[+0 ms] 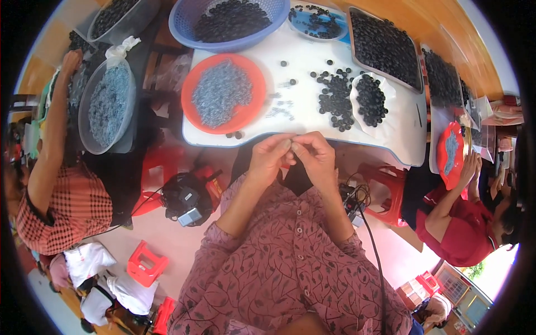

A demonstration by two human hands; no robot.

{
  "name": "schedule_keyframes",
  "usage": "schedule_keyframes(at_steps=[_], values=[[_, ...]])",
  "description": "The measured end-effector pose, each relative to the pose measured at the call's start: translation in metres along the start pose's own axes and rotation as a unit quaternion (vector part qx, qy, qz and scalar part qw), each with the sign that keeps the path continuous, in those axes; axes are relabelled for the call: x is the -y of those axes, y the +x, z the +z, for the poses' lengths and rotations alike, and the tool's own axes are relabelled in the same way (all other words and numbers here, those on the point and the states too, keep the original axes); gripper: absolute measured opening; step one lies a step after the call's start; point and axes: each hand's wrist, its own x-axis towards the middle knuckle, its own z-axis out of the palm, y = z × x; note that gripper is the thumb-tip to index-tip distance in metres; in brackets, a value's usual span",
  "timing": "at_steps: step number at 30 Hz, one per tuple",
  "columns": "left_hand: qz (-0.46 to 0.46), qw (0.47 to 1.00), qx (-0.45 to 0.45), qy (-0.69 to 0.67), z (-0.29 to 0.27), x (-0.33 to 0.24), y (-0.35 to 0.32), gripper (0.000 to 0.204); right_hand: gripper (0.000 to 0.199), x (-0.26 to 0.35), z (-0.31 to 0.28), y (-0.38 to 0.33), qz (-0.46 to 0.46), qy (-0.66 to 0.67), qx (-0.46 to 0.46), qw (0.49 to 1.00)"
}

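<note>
A white worktop [304,120] fills the upper middle of the frame, its near edge curving just above the hands. On it are seen, from large to small, a grey tray [385,47] of black rings at upper right, a blue basket [184,25] of the same at top centre, an orange plate [195,120] heaped with small grey metal pieces at left of centre, a white sheet [385,89] carrying a black heap, and a loose pile [335,103] of black rings beside it. Below the worktop edge, at the centre of the frame, the left hand [268,156] and right hand [315,156] are brought together with fingertips touching; both sets of fingers are pinched shut on a small part [290,146], too small for its kind to be told. The part is held off the worktop, over the lap, so it is judged that a slip of the pinch would drop it to the floor among the red stools [146,262] and the cable [374,245], where it would be hard to find. Two stray rings [234,134] lie close to the near edge and could be brushed off by a rising wrist. Open room is left on the bare white strip between plate and pile; at left and right, room is narrowed by the neighbouring workers' arms.
</note>
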Motion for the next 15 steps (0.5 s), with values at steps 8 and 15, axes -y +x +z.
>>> schedule_keyframes(at_steps=[8, 15], values=[[-0.007, 0.999, -0.032, -0.001, -0.005, -0.006, -0.006, 0.02, 0.014, 0.002, 0.002, 0.024, -0.125, -0.289, -0.076, 0.946], [-0.009, 0.999, -0.047, 0.008, -0.008, -0.003, -0.007, 0.022, 0.02, -0.007, 0.002, 0.044, -0.167, -0.409, -0.084, 0.893]])
